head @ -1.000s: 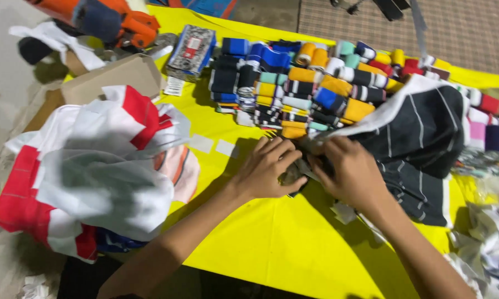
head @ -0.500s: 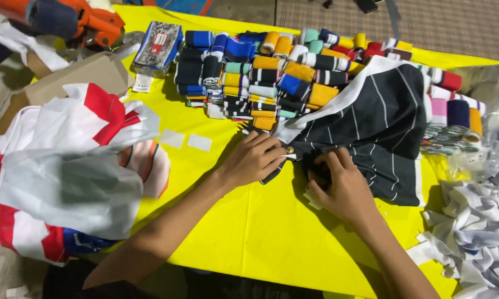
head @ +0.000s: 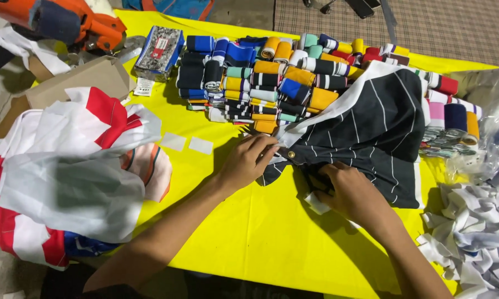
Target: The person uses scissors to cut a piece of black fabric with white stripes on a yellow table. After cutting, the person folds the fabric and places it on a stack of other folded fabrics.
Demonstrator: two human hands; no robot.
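Mia: While the person works on the yellow table (head: 249, 238), look at the left of the frame. That big pile of red and white cloth (head: 66, 166) hangs near the edge. It could slide off if an elbow bumps it.

Tom: Next come two small white patches (head: 187, 144), lying loose just left of the left hand (head: 249, 160). A quick sleeve could sweep them away.

Mia: The left hand's fingers are bent and press down on the black striped shirt (head: 377, 127) at its white collar, by a little button.

Tom: The shirt lies in the middle right of the frame. The right hand (head: 352, 191) is curled on its lower edge. It seems to pinch the cloth, but I cannot tell for sure.

Mia: If both hands tug hard, the shirt might drag the rolled coloured bands (head: 271, 77) above it and knock them over.

Tom: And the white scraps (head: 471, 232) at the lower right could get mixed in.
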